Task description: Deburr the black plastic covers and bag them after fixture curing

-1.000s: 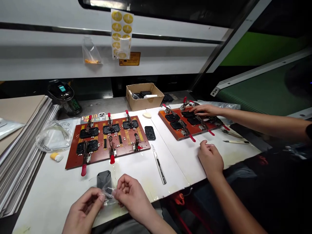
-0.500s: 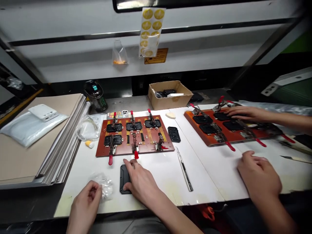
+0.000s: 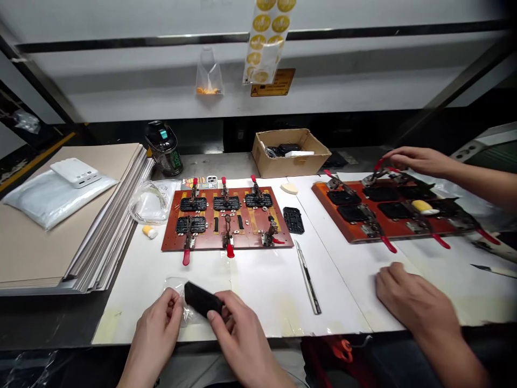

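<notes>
My right hand (image 3: 246, 337) grips a dark rectangular plastic case (image 3: 202, 299) by its right end, holding it tilted just above the table. Close on its left, my left hand (image 3: 159, 323) pinches a clear plastic bag (image 3: 188, 315), partly hidden behind the fingers and the case. Beyond both hands lies a reddish-brown fixture board (image 3: 204, 243) with red-handled toggle clamps (image 3: 230, 250) and several black plastic panels (image 3: 226, 202). Another black panel (image 3: 293, 220) rests on the table to the right of the board.
A utility knife (image 3: 308, 280) lies right of my hands. A co-worker's hands (image 3: 416, 304) are at a second fixture board (image 3: 343, 229) on the right. Stacked cardboard sheets (image 3: 81, 237) stand at left. Behind are a cardboard box (image 3: 278, 166) and a dark bottle (image 3: 163, 148).
My right hand has picked the dark case up off the table and brought it left to the bag. The co-worker's far hand has moved to a red clamp handle.
</notes>
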Tool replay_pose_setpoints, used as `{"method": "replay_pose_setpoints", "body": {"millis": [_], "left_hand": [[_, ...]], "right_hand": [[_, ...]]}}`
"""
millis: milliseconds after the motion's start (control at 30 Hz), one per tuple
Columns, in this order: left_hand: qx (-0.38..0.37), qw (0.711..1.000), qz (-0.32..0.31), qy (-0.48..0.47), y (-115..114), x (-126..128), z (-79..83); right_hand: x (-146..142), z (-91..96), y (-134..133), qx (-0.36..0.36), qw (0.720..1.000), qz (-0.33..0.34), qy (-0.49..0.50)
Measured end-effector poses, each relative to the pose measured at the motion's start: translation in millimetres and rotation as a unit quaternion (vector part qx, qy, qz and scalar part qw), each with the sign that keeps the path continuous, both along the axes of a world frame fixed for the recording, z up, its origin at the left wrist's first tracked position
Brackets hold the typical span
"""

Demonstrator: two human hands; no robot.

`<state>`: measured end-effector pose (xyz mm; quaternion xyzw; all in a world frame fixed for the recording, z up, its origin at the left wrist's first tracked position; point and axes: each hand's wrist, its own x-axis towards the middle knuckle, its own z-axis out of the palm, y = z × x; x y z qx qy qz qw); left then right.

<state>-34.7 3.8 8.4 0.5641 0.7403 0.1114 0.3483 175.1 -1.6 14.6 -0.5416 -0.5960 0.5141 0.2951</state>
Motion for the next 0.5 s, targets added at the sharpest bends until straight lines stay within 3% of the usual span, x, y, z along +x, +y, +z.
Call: {"method": "replay_pose_setpoints", "body": {"millis": [100, 200, 267, 400, 500], "left_hand": [[0.015, 0.999, -0.016, 0.031, -1.0, 6.1, 0.1], [0.079, 0.995, -0.047, 0.049, -6.0, 9.9, 0.5], [0.143, 0.985, -0.085, 0.038, -10.6, 12.9, 2.4], [0.231, 0.957, -0.166, -0.045, -19.1, 23.4, 8.8], [0.244, 0.95, -0.168, -0.094, -23.1, 32.4, 12.1]], "right_hand": [[-3.3, -4.2, -6.4, 0.028, 0.997, 0.042, -0.065], [-0.3, 0.2, -2.4, 0.019, 0.994, 0.05, -0.094], [1.1, 5.3, 4.7, -0.027, 0.997, 0.043, -0.055], [1.1, 12.1, 14.3, -0.105, 0.987, 0.052, 0.113], [2.7, 9.9, 11.1, -0.079, 0.992, 0.07, 0.072]]}}
